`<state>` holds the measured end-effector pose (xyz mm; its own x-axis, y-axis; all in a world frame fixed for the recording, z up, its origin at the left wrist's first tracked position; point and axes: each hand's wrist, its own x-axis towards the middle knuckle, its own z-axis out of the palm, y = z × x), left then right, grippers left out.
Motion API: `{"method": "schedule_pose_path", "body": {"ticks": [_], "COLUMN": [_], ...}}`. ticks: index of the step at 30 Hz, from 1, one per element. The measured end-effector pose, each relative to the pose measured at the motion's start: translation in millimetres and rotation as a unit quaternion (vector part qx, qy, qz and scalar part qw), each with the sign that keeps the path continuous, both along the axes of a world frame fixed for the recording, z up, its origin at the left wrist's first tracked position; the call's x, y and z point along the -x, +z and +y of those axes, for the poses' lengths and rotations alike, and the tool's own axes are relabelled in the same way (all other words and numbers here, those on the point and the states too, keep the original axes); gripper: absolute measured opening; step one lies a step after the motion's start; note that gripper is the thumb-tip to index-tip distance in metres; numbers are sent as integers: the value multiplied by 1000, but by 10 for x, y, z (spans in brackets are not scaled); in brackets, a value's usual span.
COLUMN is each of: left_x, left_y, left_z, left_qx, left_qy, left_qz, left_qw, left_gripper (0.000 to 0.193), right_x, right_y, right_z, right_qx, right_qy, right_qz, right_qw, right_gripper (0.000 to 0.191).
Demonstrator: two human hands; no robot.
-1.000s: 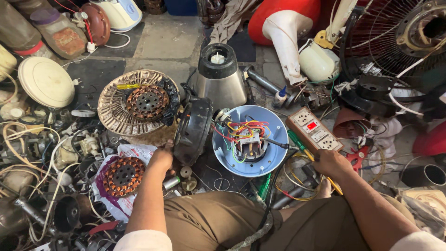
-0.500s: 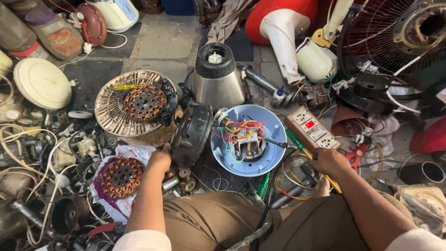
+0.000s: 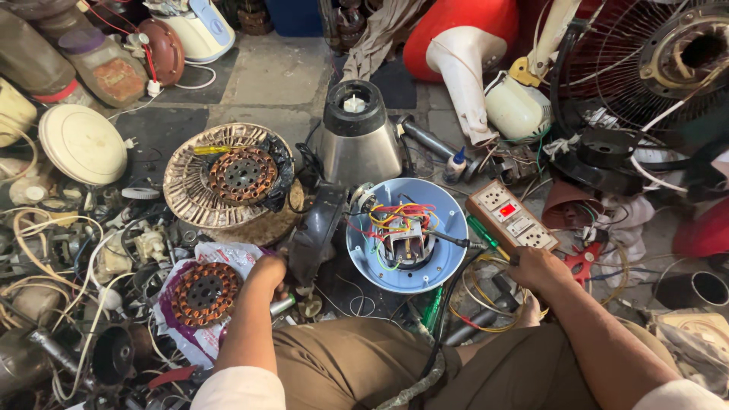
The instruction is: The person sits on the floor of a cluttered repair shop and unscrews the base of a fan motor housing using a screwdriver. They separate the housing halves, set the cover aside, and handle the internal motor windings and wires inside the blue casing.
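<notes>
- The blue motor housing (image 3: 408,235) lies open side up on the floor, just in front of the person's knees, between the two hands. A dark round cover (image 3: 313,231) leans against its left rim.
- Inside it sit a metal motor core and a loose bundle of coloured wires (image 3: 395,219).
- The left hand (image 3: 266,272) rests at the lower edge of the dark cover, fingers curled; what they grip cannot be told.
- The right hand (image 3: 535,266) is closed around a thin tool or cable end beside the extension board (image 3: 510,216); the exact object is unclear.
- Handling judgement: the plastic shell looks stiff but crackable, and bottom-heavy from the motor core.
- Take hold at the outer rim with both hands. Avoid the wires; they look thin and easily pulled from their joints.
</notes>
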<state>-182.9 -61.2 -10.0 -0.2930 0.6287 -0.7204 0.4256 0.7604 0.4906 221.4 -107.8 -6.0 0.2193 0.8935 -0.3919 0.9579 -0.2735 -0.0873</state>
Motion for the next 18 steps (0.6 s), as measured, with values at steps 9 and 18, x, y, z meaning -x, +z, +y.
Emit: {"method": "schedule_pose_path", "body": {"ticks": [9, 18], "left_x": [-74, -26], "left_y": [20, -60], "left_z": [-15, 29], "left_qx": [17, -35], "left_qy": [-25, -79], "left_qz": [22, 161], "left_qw": [999, 983], "left_gripper": [50, 60], "right_x": [-22, -173], "right_y": [14, 61], "right_z": [-10, 6], "right_qx": [-4, -301], "right_qy": [1, -81], "right_qz": [5, 159], "right_qw": [1000, 937], "right_gripper": [43, 31]}}
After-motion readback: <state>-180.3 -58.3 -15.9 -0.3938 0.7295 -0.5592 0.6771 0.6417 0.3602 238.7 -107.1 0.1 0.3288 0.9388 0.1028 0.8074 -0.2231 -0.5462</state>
